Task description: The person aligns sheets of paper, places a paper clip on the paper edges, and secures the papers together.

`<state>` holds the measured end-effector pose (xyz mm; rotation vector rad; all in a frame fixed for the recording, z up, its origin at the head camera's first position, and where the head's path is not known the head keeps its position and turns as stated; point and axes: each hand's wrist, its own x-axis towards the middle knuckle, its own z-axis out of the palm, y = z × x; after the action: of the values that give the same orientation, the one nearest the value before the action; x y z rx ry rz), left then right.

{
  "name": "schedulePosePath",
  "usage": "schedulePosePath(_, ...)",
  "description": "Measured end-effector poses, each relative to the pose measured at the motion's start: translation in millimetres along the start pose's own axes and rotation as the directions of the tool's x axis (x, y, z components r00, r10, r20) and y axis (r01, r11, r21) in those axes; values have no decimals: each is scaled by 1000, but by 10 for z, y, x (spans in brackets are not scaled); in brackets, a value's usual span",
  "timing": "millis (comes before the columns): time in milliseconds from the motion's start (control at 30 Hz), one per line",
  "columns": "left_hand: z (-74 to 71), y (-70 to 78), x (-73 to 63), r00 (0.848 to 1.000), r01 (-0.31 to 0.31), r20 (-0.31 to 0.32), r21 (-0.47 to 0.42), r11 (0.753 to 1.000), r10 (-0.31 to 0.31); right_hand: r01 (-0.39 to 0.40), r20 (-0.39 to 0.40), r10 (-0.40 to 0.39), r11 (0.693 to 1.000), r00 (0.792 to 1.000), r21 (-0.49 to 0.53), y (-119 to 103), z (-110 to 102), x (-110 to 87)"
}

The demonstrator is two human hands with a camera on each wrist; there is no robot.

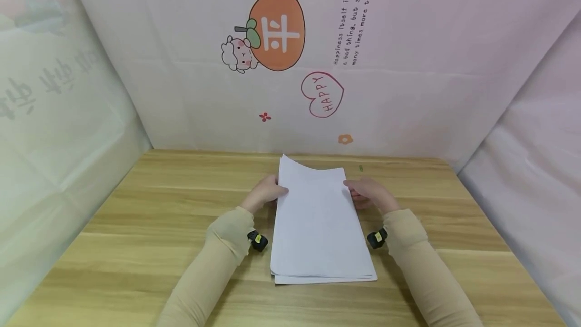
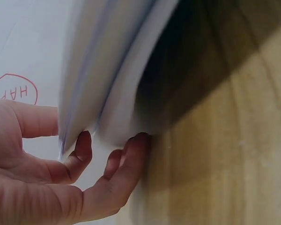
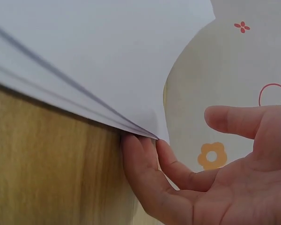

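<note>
1. We saw the left hand [image 1: 265, 191] clamped on the left edge of the paper stack [image 1: 322, 226], thumb over the top and fingers below; the left wrist view showed layers parted there, with a fingertip at the gap.
2. We saw the right hand [image 1: 369, 193] at the opposite edge, its bent fingertips touching the sheets from below, while in the right wrist view its thumb stood apart from the paper.
3. We found the stack between both hands, over the middle of the tabletop [image 1: 136, 231], its long sides running away from the person. Its far edge dipped, its far left corner rose, and at the near end a lower sheet stuck out past those above.
4. We noted a small black left device [image 1: 257, 240] and a matching right device [image 1: 376, 238] at the wrists, beside the beige left sleeve [image 1: 204, 271] and right sleeve [image 1: 431, 276].
5. Near the far right corner of the stack we saw a tiny green scrap [image 1: 360, 168], too small to identify.
6. Beyond the tabletop we saw a pale back cloth [image 1: 190, 90] printed with a red heart [image 1: 323, 95] reading "HAPPY" and an orange flower [image 1: 345, 139].
</note>
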<state>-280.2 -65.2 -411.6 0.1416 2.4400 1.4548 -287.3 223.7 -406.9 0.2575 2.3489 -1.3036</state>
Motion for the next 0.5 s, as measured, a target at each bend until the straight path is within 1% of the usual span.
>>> schedulePosePath(100,25,-39,1,1000,3,4,-40,999,-3,7,4,-7,1000,1000,-15,23,8,1)
schedulePosePath(167,37,-52,1,1000,11,-4,-63,998,-11,4,7,-4,1000,1000,-27,30,8,5)
schedulePosePath(300,42,-59,5,998,58,-19,-110,992,-60,-6,7,7,999,1000,-50,31,-5,7)
schedulePosePath(400,39,-50,4,995,90,-22,-126,988,-94,-14,16,15,999,1000,-48,24,-17,8)
schedulePosePath(500,38,-41,9,995,96,-28,-119,988,-100,-20,29,21,998,999,-51,12,-23,2)
